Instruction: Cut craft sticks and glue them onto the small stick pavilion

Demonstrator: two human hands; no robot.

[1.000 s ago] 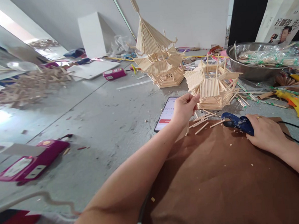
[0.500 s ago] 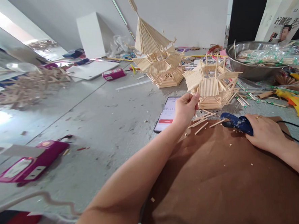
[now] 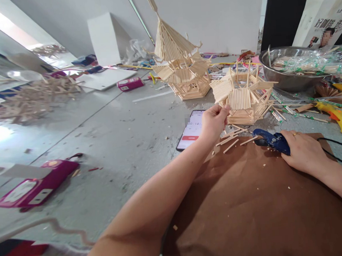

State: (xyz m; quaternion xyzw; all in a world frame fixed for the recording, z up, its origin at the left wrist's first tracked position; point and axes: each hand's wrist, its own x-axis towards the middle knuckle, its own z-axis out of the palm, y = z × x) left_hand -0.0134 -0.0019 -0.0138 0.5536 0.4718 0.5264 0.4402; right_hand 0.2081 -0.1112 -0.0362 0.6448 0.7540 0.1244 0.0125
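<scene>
Clutter surrounds the smaller stick model [image 3: 239,98], which stands on the floor [image 3: 117,146] just beyond the far edge of the brown sheet [image 3: 236,201]. Behind it to the left is the taller stick model [image 3: 173,43], with a pointed roof; to the right are the metal bowl [image 3: 295,82] of wrapped sticks and the yellow glue gun [image 3: 336,114]. Loose sticks [image 3: 229,139] lie at the sheet's far edge, between the model and the person. The phone [image 3: 190,132] lies by the sheet's far left corner, partly covered by the left hand [image 3: 215,119].

That hand's fingers are pinched closed at the model's near left side, seeming to grip part of it; exactly which piece is hidden. The right hand [image 3: 304,149] has its fingers wrapped around the handle end of the blue tool [image 3: 272,140], near the sheet's far right corner.

The smaller model sits upright, its bare posts pointing up and one slatted panel facing the person. The tool's long axis slants away to the left, nose toward the sticks.

The phone shows digits beginning 00:14; the white bag [image 3: 317,14] bears Chinese characters, apparently starting 好咖啡.
</scene>
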